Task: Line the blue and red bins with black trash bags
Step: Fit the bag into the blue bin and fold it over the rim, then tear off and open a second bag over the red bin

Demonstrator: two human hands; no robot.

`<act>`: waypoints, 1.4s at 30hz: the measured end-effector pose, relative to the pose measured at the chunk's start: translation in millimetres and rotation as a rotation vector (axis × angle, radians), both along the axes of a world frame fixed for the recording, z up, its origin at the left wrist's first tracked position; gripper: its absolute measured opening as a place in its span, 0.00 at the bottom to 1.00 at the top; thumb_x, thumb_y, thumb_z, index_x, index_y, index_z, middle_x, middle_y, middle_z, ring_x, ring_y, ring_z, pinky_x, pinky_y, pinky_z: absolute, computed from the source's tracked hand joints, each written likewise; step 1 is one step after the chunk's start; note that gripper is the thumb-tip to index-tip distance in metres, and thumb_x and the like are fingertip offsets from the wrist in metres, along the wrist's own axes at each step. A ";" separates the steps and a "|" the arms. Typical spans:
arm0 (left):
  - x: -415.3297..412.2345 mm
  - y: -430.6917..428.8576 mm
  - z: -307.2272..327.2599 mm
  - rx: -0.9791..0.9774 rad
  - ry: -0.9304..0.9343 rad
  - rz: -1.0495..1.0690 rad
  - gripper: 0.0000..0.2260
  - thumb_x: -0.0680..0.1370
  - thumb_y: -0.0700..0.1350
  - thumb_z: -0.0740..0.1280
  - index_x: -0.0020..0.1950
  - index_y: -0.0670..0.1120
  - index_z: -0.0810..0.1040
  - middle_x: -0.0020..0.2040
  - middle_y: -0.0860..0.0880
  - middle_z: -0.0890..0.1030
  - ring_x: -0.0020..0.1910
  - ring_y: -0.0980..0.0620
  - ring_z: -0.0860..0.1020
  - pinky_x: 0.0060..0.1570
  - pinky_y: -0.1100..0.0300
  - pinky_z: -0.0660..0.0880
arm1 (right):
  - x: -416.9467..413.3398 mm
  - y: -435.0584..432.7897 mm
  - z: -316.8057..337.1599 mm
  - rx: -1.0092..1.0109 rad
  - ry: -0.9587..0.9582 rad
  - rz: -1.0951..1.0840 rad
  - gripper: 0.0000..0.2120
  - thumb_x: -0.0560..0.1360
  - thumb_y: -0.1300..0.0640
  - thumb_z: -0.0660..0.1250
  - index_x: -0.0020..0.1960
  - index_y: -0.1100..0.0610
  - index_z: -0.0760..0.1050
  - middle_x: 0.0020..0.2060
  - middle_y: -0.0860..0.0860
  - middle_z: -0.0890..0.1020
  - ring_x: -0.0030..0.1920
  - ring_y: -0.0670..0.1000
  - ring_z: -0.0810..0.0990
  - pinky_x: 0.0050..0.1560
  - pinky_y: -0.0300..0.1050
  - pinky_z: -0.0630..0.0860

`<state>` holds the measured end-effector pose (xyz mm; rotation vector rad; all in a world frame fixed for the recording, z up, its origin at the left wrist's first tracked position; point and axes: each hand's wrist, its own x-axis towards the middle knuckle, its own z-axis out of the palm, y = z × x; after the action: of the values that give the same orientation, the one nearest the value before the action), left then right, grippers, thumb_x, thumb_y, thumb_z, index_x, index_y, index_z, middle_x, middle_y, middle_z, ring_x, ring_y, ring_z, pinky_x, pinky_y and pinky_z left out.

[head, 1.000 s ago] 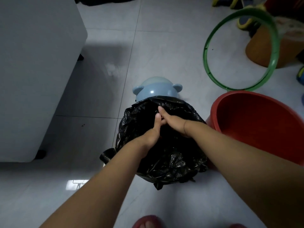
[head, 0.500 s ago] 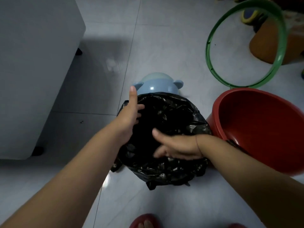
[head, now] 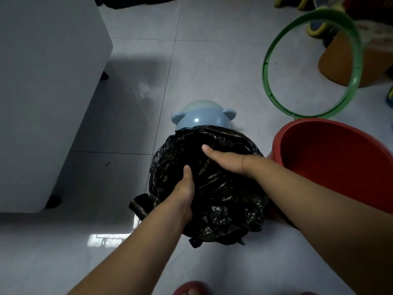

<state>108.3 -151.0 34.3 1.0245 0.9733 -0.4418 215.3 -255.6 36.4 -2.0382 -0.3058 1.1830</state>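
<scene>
The blue bin [head: 203, 116] stands on the floor at the centre, only its far rounded part with two small ears showing. A black trash bag [head: 221, 199] is draped over its mouth and sides. My left hand [head: 184, 188] reaches into the bag from the near left, fingers hidden in the plastic, thumb up. My right hand [head: 225, 159] lies flat on the bag inside the opening, fingers pointing left. The red bin [head: 278, 145] stands to the right, with no bag in it.
A white cabinet [head: 46, 92] fills the left. A green hoop [head: 268, 67] leans at the back right in front of an orange-brown tub [head: 331, 62]. Shoes [head: 316, 28] lie at the far right. A red slipper toe [head: 191, 288] shows at the bottom edge.
My left hand left the bin's far-left rim and came down into the bag. My right hand moved up from the near edge to the middle of the opening.
</scene>
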 end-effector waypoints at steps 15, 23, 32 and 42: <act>9.5 -0.3 30.2 0.059 -0.054 -0.124 0.30 0.77 0.67 0.52 0.56 0.43 0.76 0.52 0.47 0.79 0.46 0.50 0.77 0.41 0.55 0.71 | -23.0 -17.3 57.4 0.206 -0.223 -0.024 0.21 0.80 0.43 0.53 0.60 0.54 0.76 0.55 0.48 0.81 0.53 0.46 0.79 0.56 0.38 0.72; 11.0 -45.8 109.5 0.202 -0.259 -0.466 0.28 0.77 0.66 0.54 0.55 0.45 0.79 0.55 0.47 0.82 0.56 0.47 0.78 0.59 0.51 0.73 | -13.8 -156.2 118.7 0.094 -0.412 -0.316 0.17 0.78 0.54 0.61 0.53 0.68 0.77 0.42 0.58 0.81 0.35 0.49 0.78 0.39 0.38 0.74; 12.7 -129.2 89.1 0.394 -0.186 -0.673 0.26 0.77 0.57 0.64 0.69 0.43 0.69 0.63 0.45 0.75 0.50 0.46 0.79 0.53 0.53 0.77 | -93.4 -243.5 113.4 0.117 -0.071 -0.596 0.18 0.78 0.46 0.59 0.48 0.60 0.79 0.40 0.55 0.83 0.38 0.49 0.80 0.41 0.40 0.78; 14.1 -154.9 55.1 0.859 -0.284 -0.507 0.30 0.69 0.60 0.72 0.55 0.35 0.75 0.58 0.33 0.76 0.50 0.37 0.79 0.52 0.47 0.78 | -103.0 -233.0 119.7 0.323 0.188 -0.744 0.23 0.78 0.41 0.57 0.51 0.60 0.77 0.43 0.55 0.83 0.42 0.51 0.81 0.44 0.43 0.78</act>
<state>122.4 -306.0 89.4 2.0749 0.6256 -0.2663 112.4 -488.6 156.1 -1.5262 0.3193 0.7776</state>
